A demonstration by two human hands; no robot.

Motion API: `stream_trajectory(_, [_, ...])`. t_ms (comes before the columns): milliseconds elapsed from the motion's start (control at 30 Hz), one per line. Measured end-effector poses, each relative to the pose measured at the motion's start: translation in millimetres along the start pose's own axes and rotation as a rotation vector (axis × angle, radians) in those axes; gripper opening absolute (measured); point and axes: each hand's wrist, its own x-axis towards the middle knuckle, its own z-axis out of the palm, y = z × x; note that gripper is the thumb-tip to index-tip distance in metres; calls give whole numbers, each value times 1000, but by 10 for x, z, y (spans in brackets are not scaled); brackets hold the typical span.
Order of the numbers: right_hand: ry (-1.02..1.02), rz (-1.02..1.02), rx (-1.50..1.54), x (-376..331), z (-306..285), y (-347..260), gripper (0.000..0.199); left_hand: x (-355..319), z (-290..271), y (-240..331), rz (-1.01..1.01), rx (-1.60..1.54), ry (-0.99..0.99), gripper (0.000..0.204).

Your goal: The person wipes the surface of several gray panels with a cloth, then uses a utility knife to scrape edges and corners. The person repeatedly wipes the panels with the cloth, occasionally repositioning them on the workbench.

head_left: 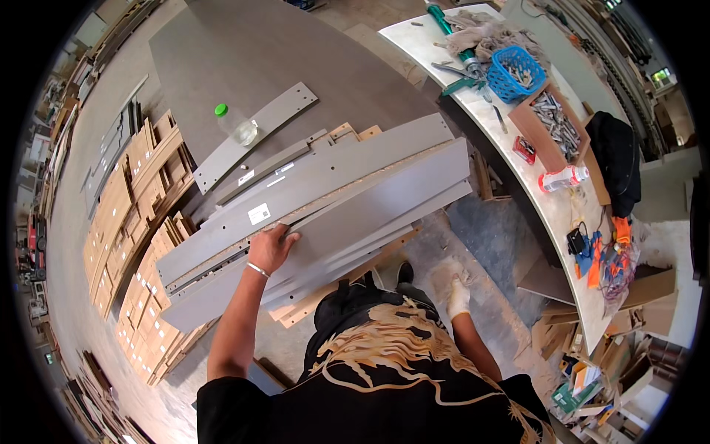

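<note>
My left hand [271, 249], bare with a bracelet at the wrist, is closed on the upper edge of a long grey panel [370, 214]. Its thumb lies on the panel's face, while the other fingers reach into the gap behind it. Just beyond stands another grey board [355, 166] with a chipboard edge, drilled holes and a white label [259, 214]. More grey panels lean below the held one. My right hand [458, 297], in a whitish glove, hangs low at my right side, away from the panels; its fingers are too indistinct to read.
A clear bottle with a green cap [221, 110] stands by a loose grey strip [296, 100] on a large grey surface [244, 44]. Wood-coloured panels [148, 174] are stacked left. The curved white table [543, 211] at right bears a blue basket [510, 92] and a hardware box [525, 129].
</note>
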Motion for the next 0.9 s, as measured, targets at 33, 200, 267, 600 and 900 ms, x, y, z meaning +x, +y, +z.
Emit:
stream_trajectory(33, [21, -2, -34, 37, -118, -33, 59, 59, 88, 36, -20, -24, -35, 39])
stream_trajectory(200, [47, -96, 42, -235, 92, 331, 60, 94, 87, -238, -32, -38, -122, 37])
stream_trajectory(267, [60, -118, 26, -352, 107, 324, 61, 46, 215, -278, 15, -37, -59, 36])
stream_trajectory(600, [42, -64, 83, -647, 341, 270, 55, 166, 83, -199, 297, 20, 231, 25])
stream_trajectory(900, [91, -128, 112, -744, 336, 354, 52, 863, -152, -516, 135, 331, -371, 119])
